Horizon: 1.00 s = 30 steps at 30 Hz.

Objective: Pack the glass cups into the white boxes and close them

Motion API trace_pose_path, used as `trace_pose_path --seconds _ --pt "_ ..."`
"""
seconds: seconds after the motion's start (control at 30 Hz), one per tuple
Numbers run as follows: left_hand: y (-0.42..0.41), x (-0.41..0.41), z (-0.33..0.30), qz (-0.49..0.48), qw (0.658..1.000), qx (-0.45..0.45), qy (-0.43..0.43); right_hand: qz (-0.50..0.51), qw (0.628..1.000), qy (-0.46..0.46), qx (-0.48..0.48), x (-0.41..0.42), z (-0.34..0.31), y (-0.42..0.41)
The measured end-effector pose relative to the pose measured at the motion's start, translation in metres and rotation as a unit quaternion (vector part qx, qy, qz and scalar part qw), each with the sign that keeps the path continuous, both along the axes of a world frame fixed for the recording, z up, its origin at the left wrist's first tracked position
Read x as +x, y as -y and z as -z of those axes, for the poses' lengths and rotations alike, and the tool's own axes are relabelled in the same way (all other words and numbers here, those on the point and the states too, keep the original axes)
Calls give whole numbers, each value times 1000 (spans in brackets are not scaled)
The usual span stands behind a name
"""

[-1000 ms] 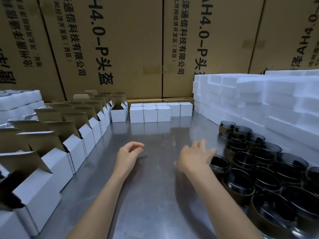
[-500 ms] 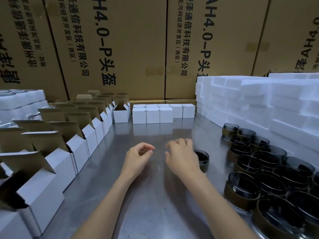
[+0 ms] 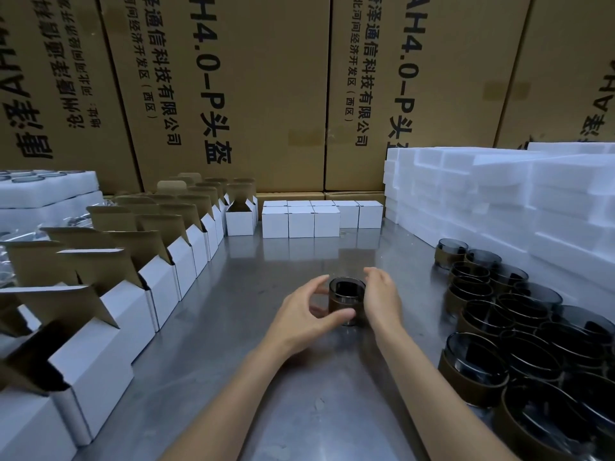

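One dark glass cup (image 3: 346,290) with a brown band stands upright on the steel table (image 3: 299,400), in the middle. My left hand (image 3: 299,319) curls round its left side, thumb across the front. My right hand (image 3: 382,301) cups its right side, fingers bent over the far rim. A row of white boxes (image 3: 159,281) with raised brown flaps runs along the left. Several closed white boxes (image 3: 299,221) stand at the back. Many more glass cups (image 3: 519,324) crowd the right side.
White foam blocks (image 3: 499,194) are stacked at the back right behind the cups. A foam tray (image 3: 43,191) holding glasses lies at the far left. Large printed cardboard cartons (image 3: 266,94) wall off the back.
My right hand took a cup from the cluster on the right and slid it to the table's middle. My left hand has closed in on the cup's other side.
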<state>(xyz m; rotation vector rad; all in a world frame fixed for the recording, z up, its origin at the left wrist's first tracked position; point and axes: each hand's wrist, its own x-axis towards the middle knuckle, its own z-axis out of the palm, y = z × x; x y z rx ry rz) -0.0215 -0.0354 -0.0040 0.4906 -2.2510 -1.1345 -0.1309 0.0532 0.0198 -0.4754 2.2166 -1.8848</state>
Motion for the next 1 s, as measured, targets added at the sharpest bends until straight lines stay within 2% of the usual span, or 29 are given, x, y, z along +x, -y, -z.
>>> trace_pose_path --seconds 0.1,0.2,0.27,0.37,0.43,0.57,0.7,0.87,1.0 --pt "2 -4 4 15 999 18 31 -34 999 8 -28 8 3 10" --pt "11 -4 6 -15 999 42 26 -104 992 57 -52 14 8 15" --pt "16 -4 5 -39 998 43 30 -164 984 58 -46 13 11 15" --pt "23 -1 3 -39 998 35 26 -271 962 9 -24 12 10 8" --pt "28 2 2 -9 999 35 17 -303 952 -47 -4 9 11 5" --pt "32 9 -1 34 999 26 1 -301 948 -107 18 5 15 5" --pt "30 10 -1 53 997 32 -45 -275 947 -165 -7 2 21 8" --pt "30 10 2 14 998 1 -66 -212 906 -355 91 8 26 9" --pt "29 10 2 15 998 -5 -67 -193 898 -383 98 9 27 8"
